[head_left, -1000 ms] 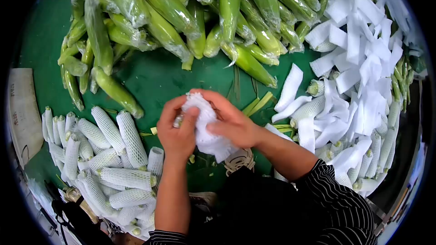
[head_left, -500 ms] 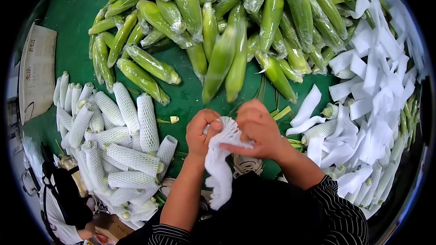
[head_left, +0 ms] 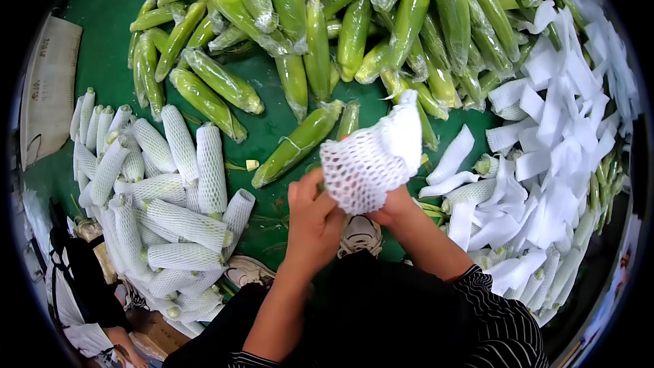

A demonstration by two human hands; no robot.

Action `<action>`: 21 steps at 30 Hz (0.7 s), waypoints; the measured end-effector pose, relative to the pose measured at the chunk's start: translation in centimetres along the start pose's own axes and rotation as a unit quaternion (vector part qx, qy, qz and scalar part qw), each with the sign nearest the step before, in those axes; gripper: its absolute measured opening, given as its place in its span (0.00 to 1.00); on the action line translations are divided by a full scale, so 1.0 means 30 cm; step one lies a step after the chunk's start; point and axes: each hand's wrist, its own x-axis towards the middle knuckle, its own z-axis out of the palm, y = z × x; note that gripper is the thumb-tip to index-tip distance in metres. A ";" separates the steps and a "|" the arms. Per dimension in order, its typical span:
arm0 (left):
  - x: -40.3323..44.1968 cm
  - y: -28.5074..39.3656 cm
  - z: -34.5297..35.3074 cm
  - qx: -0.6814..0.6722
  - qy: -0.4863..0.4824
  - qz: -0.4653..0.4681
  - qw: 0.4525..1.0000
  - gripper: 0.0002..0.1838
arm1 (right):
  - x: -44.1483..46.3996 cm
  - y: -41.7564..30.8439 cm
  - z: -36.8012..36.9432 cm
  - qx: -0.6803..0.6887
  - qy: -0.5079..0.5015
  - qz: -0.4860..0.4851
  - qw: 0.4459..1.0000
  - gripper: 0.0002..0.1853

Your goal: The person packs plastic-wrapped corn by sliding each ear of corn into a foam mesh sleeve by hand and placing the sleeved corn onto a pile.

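Note:
A white foam net sleeve (head_left: 368,163) is spread wide in front of me, its mesh stretched at the lower left and bunched at the upper right. My right hand (head_left: 394,206) holds it from behind and below, with most of its fingers hidden by the net. At the sleeve's lower left edge, the curled fingers of my left hand (head_left: 315,215) close on the mesh. Just beyond my hands a green corn ear (head_left: 298,143) in clear film lies slantwise on the green table (head_left: 272,211). Another wrapped ear (head_left: 348,120) is partly behind the sleeve.
Film-wrapped corn ears (head_left: 286,0) are heaped at the far side. To the left lies a pile of ears in foam nets (head_left: 184,225); loose white sleeves (head_left: 538,191) cover more at the right. A pale basket (head_left: 51,88) stands far left, near another person's arm (head_left: 122,344).
The sleeve, bunched and hanging between both hands before, is now raised and stretched open. One corn ear now lies apart, slanting, nearer my left hand.

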 end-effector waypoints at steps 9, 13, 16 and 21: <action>-0.104 -0.162 0.074 -0.776 0.164 -0.224 0.566 0.29 | 0.098 0.035 0.030 -0.147 -0.025 0.073 0.986 0.14; -0.128 -0.276 0.127 -0.774 0.193 -0.241 0.553 0.27 | 0.167 0.138 -0.082 -0.240 -0.031 0.036 0.970 0.12; -0.116 -0.368 0.168 -0.727 0.232 -0.289 0.578 0.26 | 0.178 0.146 -0.082 -0.326 -0.043 0.010 0.944 0.11; -0.132 -0.329 0.138 -0.555 0.236 -0.349 0.717 0.12 | 0.106 0.131 -0.099 -0.345 -0.099 0.010 0.933 0.11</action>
